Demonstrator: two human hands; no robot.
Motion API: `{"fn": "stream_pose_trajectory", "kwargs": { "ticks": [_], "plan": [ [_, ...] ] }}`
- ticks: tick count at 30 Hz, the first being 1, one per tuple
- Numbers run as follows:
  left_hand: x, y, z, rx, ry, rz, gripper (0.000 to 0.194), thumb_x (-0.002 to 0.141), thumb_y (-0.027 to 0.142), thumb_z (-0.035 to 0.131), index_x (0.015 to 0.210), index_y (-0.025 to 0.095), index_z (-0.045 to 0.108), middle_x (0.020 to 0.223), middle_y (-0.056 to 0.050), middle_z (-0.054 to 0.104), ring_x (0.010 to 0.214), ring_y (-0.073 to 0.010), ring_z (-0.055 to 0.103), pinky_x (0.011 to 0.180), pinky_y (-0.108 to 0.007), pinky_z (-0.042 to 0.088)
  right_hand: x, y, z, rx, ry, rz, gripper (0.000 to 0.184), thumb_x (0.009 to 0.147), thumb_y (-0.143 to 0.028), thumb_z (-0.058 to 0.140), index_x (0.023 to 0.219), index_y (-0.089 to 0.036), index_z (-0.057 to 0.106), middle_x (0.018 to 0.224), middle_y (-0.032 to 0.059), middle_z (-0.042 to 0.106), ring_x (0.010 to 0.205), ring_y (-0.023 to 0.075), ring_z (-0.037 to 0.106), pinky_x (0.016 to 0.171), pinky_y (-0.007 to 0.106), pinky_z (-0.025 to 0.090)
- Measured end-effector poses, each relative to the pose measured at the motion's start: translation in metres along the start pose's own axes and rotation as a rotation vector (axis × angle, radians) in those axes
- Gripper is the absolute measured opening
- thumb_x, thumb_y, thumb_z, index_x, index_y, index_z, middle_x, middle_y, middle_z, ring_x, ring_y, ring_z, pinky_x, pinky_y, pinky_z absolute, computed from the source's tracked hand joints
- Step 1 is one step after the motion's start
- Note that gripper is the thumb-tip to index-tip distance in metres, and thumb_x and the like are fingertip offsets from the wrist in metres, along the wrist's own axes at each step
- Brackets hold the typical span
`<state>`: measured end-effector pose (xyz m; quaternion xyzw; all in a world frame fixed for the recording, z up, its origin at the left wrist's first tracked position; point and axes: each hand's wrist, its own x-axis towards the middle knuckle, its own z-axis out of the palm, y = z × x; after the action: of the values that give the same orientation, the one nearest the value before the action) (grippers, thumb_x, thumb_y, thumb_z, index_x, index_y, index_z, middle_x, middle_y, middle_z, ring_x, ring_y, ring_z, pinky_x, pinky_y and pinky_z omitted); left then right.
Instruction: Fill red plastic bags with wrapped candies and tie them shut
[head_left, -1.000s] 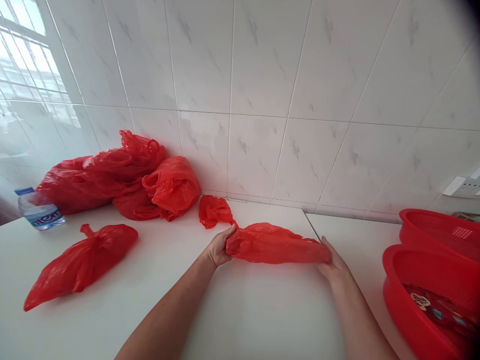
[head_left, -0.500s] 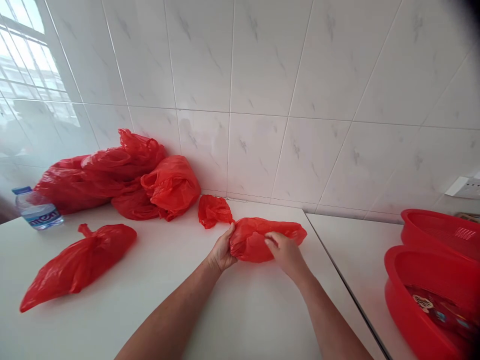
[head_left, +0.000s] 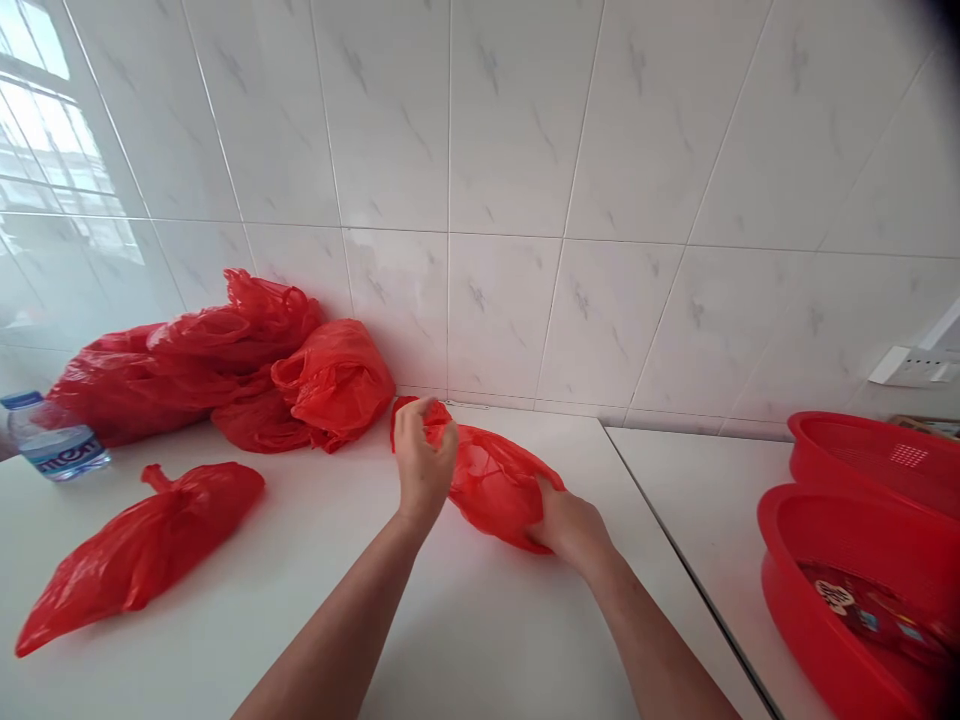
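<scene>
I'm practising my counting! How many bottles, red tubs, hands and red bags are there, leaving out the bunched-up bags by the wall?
Bottles: 1, the water bottle
Red tubs: 2, the front tub and back tub
Hands: 2, left hand and right hand
Red bags: 2, the bag touching the right hand and the front-left bag
Total: 7

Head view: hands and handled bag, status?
Right hand touching crumpled red plastic bag, grip partly hidden. Left hand open, nothing visibly held. Left hand blocks part of bag from view.

White lettering on bottle label (head_left: 69, 458), print on red packaging (head_left: 881, 616), neither clearly legible
</scene>
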<state>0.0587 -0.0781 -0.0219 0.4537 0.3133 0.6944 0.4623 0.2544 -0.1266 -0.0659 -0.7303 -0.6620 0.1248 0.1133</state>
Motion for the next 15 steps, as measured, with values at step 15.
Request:
{"fn": "stream_pose_trajectory", "kwargs": {
  "ticks": [15],
  "plan": [
    [-0.017, -0.056, -0.014, 0.570, -0.784, -0.184, 0.036, 0.034, -0.001, 0.076, 0.052, 0.029, 0.064, 0.071, -0.005, 0.057, 0.118, -0.0449, 0.038, 0.102, -0.057, 0.019, -0.001, 0.043, -0.030, 0.318, -0.091, 0.163, 0.039, 0.082, -0.051, 0.045, 0.092, -0.017, 0.061, 0.074, 0.0087, 0.067, 0.058, 0.0214, 0.061, 0.053, 0.032, 0.041]
  ]
}}
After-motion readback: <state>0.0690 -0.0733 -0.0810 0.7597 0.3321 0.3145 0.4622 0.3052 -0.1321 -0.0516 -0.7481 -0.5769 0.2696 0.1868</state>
